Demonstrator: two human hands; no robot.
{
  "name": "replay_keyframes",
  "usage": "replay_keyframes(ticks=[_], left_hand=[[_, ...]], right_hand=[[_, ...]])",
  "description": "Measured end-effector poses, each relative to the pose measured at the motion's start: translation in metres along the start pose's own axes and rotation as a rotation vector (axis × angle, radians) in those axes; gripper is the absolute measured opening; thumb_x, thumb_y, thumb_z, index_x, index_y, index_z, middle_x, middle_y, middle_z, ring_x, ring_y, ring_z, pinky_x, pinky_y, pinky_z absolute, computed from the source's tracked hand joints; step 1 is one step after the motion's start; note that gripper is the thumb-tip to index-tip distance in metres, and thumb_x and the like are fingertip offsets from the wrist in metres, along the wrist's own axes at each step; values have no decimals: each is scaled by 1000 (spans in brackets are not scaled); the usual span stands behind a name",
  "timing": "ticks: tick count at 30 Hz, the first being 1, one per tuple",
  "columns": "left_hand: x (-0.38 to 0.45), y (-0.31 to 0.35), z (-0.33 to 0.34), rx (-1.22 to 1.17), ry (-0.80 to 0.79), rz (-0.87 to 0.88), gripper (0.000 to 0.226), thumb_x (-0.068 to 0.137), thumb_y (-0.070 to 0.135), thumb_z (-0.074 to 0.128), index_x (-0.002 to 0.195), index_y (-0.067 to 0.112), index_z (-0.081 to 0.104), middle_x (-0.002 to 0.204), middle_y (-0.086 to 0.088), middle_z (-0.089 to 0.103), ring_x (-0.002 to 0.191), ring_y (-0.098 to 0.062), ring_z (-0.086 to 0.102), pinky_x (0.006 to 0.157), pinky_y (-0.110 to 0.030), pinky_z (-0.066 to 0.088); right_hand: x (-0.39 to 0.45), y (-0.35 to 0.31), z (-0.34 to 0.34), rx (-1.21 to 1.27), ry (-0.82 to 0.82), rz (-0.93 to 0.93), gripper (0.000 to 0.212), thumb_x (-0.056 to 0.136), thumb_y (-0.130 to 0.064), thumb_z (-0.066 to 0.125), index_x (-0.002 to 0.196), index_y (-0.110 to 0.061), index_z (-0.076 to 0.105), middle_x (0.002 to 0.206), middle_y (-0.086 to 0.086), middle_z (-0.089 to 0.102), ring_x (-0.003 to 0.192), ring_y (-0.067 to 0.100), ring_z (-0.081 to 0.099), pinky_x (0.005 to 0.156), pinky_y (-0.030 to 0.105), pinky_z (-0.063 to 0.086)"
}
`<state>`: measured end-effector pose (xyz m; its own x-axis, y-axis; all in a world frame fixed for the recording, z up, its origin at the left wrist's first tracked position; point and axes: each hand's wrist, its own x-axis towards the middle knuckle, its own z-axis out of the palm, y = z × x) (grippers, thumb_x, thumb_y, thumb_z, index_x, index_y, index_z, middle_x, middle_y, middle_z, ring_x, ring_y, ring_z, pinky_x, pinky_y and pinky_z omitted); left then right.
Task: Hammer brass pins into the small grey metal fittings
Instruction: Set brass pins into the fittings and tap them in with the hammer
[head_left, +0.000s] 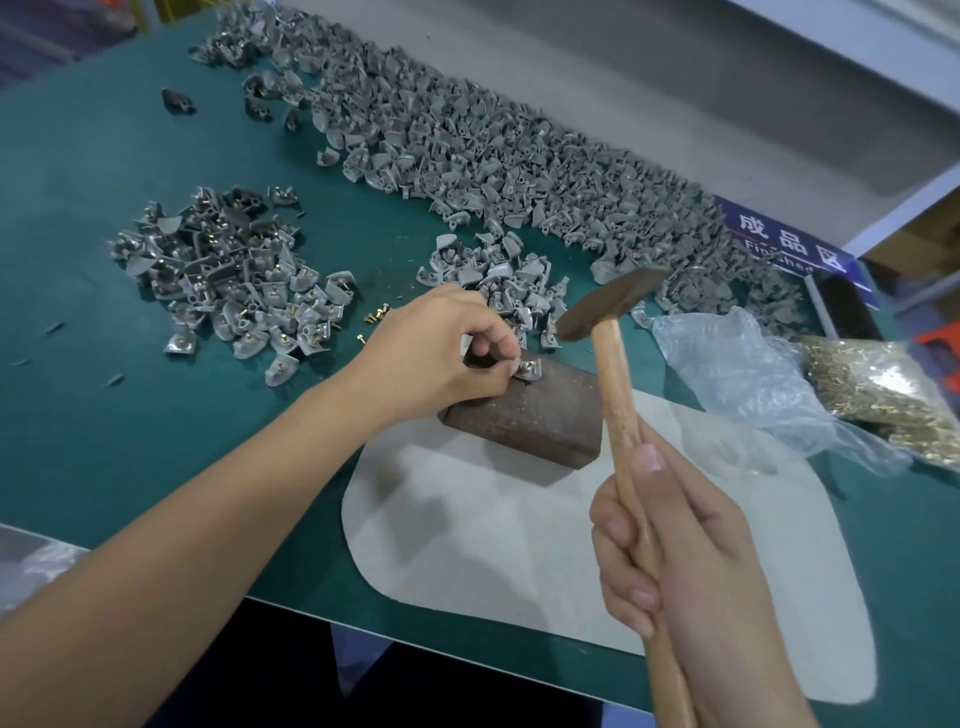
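My left hand (441, 353) pinches a small grey fitting (531, 370) against the top of a rusty steel block (530, 421). A brass pin seems to sit in the fitting, partly hidden by my fingers. My right hand (685, 561) grips the wooden handle of a hammer (613, 306), whose dark head hangs in the air just above and to the right of the fitting. A few loose brass pins (376, 317) lie on the green table left of my left hand.
A long heap of grey fittings (467, 156) runs along the back. A pile of fittings with pins (234, 280) lies at the left. Clear bags (737, 374) and a bag of brass pins (878, 395) lie at the right. A grey mat (519, 540) lies under the block.
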<state>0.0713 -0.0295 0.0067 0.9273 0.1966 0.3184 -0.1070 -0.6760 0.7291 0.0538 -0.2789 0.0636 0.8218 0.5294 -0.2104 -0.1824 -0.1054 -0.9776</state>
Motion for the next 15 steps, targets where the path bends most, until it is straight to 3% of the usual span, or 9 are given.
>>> replay_keyframes(ticks=[4, 7, 11, 15], left_hand=[[0, 0, 1, 33, 12, -4, 6, 83, 32, 79, 84, 36, 74, 77, 14, 60, 92, -7, 54, 70, -29, 46], [-1, 1, 1, 55, 10, 7, 7, 83, 32, 79, 83, 35, 73, 78, 15, 59, 91, -6, 53, 71, -30, 47], [-1, 0, 3, 70, 25, 9, 6, 83, 36, 77, 82, 36, 71, 79, 18, 59, 92, -5, 53, 68, -27, 45], [-1, 0, 4, 70, 40, 13, 5, 83, 34, 77, 82, 34, 72, 78, 18, 59, 91, -4, 53, 69, -27, 44]], right_hand=[[0, 10, 6, -7, 10, -12, 33, 102, -50, 60, 130, -36, 70, 68, 4, 42, 39, 14, 25, 43, 17, 32], [0, 10, 5, -42, 3, 50, 41, 90, -50, 58, 126, -40, 73, 67, 5, 44, 39, 14, 26, 41, 16, 30], [-6, 0, 1, -44, 54, -82, 31, 103, -47, 61, 130, -36, 71, 66, 4, 43, 37, 13, 26, 46, 17, 34], [-11, -4, 4, 24, 62, -148, 43, 97, -51, 57, 133, -34, 69, 65, 3, 42, 36, 12, 26, 46, 19, 36]])
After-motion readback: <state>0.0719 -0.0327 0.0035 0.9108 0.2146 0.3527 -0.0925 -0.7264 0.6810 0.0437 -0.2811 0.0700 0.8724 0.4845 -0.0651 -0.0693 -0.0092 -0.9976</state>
